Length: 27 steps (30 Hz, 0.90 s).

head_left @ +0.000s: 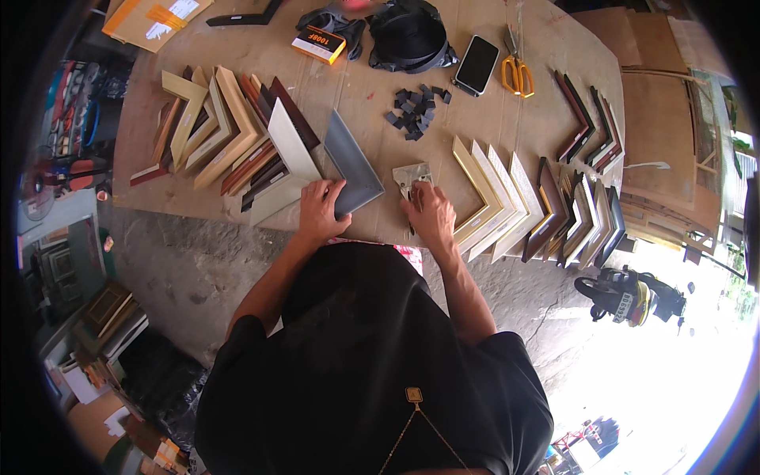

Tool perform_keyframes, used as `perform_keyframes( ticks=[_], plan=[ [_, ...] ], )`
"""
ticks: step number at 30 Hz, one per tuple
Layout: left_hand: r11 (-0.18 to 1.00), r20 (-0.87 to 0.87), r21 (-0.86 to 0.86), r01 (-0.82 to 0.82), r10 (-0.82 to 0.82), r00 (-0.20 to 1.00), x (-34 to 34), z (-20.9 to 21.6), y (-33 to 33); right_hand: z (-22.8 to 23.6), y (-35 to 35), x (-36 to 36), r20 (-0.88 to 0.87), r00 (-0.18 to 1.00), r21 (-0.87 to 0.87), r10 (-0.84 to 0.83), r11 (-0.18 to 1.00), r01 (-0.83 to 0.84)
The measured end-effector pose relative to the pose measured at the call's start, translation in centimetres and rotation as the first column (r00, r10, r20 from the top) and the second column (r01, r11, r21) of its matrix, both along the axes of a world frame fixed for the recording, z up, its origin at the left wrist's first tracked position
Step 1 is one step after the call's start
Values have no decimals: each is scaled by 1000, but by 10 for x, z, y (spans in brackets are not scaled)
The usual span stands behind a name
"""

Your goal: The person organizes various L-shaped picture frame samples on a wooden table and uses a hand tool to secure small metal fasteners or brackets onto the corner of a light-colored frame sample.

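Cardboard-covered counter [507,127], frame corners [293,146] ranked both sides, seemingly sorted. Grey corner [354,162] between rows, likely unfinished. Left hand [319,212] bent beside it; right hand [431,214] curled over metal piece [412,171]; both grips unclear.

from here, the right hand [433,215] hides part of a small pale plate [410,172], i can't tell what kind; the cardboard box [133,22] and black corner piece [240,19] are cut off up top
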State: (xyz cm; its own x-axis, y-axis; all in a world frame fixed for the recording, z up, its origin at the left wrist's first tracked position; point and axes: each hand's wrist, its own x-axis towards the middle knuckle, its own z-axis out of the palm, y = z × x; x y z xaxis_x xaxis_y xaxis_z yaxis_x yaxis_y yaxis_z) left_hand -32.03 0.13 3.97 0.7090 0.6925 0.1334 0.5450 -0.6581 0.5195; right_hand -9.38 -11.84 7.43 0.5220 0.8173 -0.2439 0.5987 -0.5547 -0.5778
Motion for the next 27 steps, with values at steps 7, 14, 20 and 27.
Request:
perform_keyframes(
  ticks=[7,14,20,27],
  plan=[
    [993,100,26,112,-114,988,-1,8,11,-40,90,64,186,979,204,-84,978,45],
    [993,144,51,110,-116,983,-10,6,25,-48,100,61,181,982,111,-47,993,27],
    [998,265,67,12,-29,964,-23,1,32,-61,104,83,8,993,89,-119,989,118],
    [991,300,99,85,-111,948,-44,12,40,-49,82,107,-277,921,12,-274,957,289]
  ],
)
